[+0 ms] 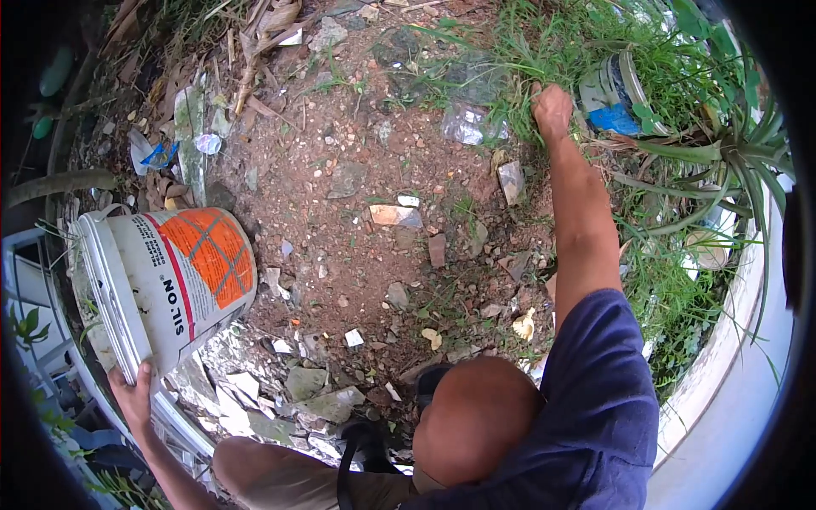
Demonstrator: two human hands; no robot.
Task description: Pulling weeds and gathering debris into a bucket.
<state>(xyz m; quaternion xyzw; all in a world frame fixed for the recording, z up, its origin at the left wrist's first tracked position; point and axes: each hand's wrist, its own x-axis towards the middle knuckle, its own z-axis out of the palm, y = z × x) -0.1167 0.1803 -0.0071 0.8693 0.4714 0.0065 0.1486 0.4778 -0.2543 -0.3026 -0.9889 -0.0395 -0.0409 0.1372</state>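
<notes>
At the left a white plastic bucket [183, 319] with an orange printed panel lies tipped on its side. My left hand [134, 398] grips its rim, thumb over the edge. My right arm reaches far forward to the upper right, where my right hand [552, 110] is closed in a clump of green grass [529, 85]. Blades come out around its fingers, and the fingertips are partly hidden. Just right of that hand, an old grey and blue bucket [614, 98] lies tilted in the weeds. A clear plastic scrap [467, 125] rests on the soil to its left.
Between my hands is reddish soil [314, 229] strewn with stones, broken tiles [395, 215] and litter. Rubble [323, 395] lies near my feet. Long-leaved plants [739, 149] and a pale wall [722, 374] border the right side. Dry stalks [251, 64] lie at the upper left.
</notes>
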